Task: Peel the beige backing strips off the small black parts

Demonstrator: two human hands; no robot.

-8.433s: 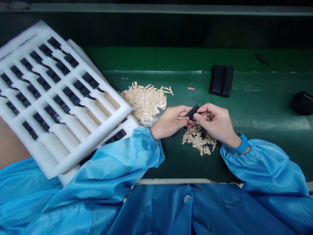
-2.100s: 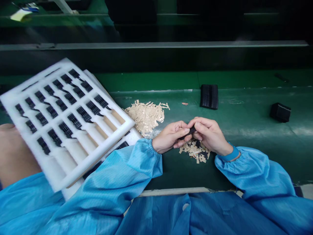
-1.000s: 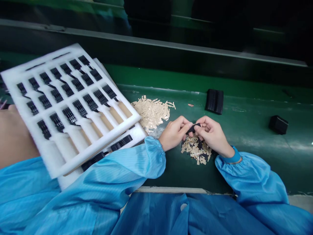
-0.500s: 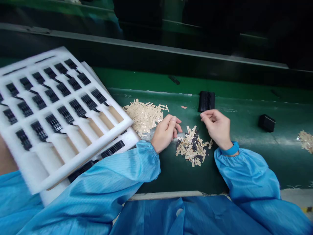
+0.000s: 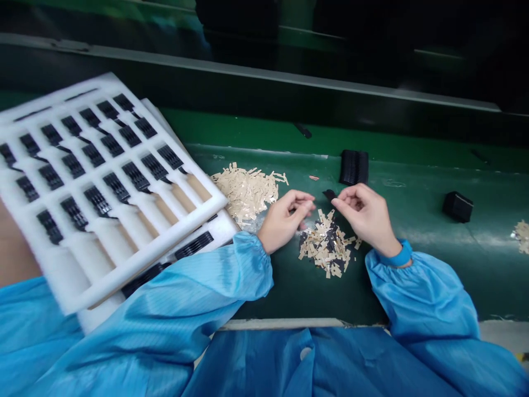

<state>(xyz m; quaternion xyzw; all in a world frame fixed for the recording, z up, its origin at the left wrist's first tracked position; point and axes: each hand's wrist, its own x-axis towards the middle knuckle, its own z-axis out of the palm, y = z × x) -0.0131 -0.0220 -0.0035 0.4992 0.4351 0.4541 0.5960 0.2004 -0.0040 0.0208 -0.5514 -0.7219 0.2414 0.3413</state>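
Black strip [image 5: 329, 194] is pinched in my right hand [image 5: 366, 215], near the far side of a small pile of tan and black bits [image 5: 324, 245]. My left hand [image 5: 285, 218] is close by, not touching the strip. Its fingers are softly bent, and I can't tell if it holds something tiny. On the green table [image 5: 417, 281], a bigger tan pile [image 5: 248, 190] sits past my left hand, and a black block [image 5: 354, 167] sits just behind my right.

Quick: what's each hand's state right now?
Left hand: fingers loosely curled, nothing visibly held; whether it hides something cannot be told.
Right hand: closed, pinching a black piece.
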